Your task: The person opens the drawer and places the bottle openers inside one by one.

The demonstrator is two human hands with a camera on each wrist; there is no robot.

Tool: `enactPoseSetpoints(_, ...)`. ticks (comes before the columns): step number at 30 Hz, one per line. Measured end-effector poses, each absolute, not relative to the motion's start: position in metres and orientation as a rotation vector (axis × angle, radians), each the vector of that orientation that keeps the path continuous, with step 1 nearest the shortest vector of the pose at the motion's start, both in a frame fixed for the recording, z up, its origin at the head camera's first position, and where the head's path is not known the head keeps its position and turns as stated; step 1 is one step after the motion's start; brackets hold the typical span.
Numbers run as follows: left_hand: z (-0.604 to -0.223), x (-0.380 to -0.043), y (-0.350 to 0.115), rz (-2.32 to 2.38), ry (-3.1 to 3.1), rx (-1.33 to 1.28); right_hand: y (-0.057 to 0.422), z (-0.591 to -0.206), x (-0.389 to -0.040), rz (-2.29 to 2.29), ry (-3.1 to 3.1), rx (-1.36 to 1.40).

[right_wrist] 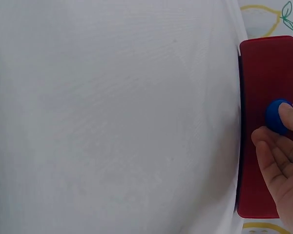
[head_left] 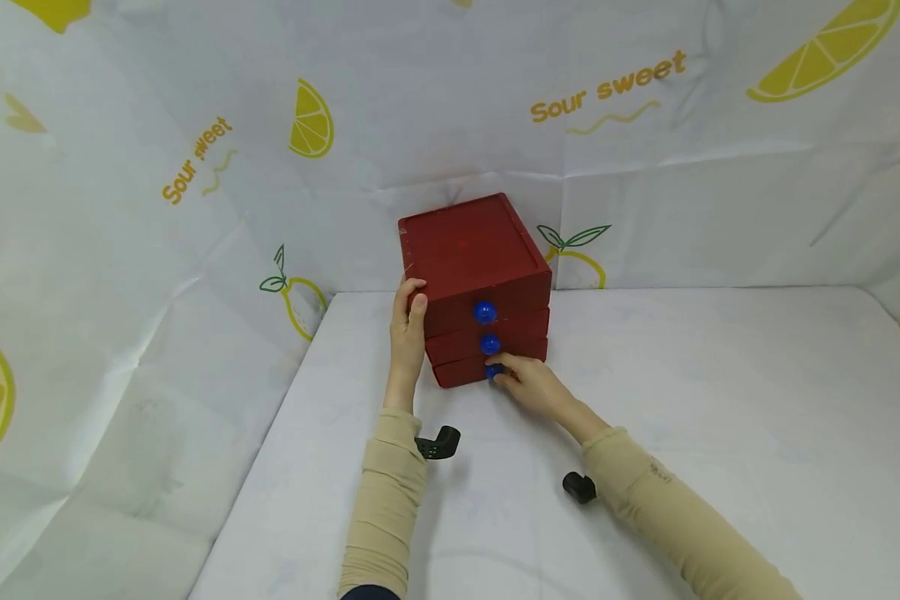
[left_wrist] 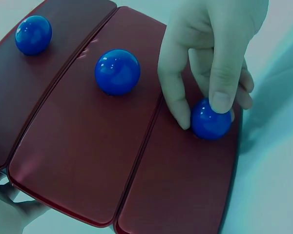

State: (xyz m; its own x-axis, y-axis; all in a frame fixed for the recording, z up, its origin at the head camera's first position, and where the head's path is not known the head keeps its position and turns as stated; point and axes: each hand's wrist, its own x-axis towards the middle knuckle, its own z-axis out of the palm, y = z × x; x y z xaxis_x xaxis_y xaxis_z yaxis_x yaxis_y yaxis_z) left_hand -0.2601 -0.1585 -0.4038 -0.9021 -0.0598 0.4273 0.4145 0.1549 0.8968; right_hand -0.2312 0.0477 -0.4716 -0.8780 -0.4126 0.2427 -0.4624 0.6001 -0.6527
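Observation:
A small red drawer cabinet (head_left: 468, 242) has three stacked drawers, each with a round blue knob. My right hand (head_left: 532, 385) pinches the lowest blue knob (left_wrist: 211, 120) between thumb and fingers; the right wrist view shows the thumb on that knob (right_wrist: 277, 117) too. The bottom drawer (head_left: 457, 372) sits level with the others at the cabinet's front. Against the cabinet's left side lies my left hand (head_left: 407, 332), fingers extended along the wall and thumb up by the front corner. Above the right hand are the middle knob (head_left: 490, 344) and top knob (head_left: 484, 312), both untouched.
The cabinet stands on a white-covered table (head_left: 682, 400), near the back. Behind and to the left hangs a white sheet (head_left: 435, 100) printed with lemons and lettering. Black wrist cameras (head_left: 438, 443) stick out from both sleeved forearms over the table.

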Motion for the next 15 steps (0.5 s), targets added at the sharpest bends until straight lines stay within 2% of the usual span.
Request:
enactPoseSetpoints(8, -0.403, -0.262, -0.158, -1.814, -2.091, -0.350, 0.047, -0.469, -0.232, 1.047, -2.823, 0.773)
enactPoseSetpoints(15, -0.396, -0.266, -0.161, -1.725, -2.217, -0.372, 0.061, -0.449, -0.228, 0.928, -2.971, 0.854)
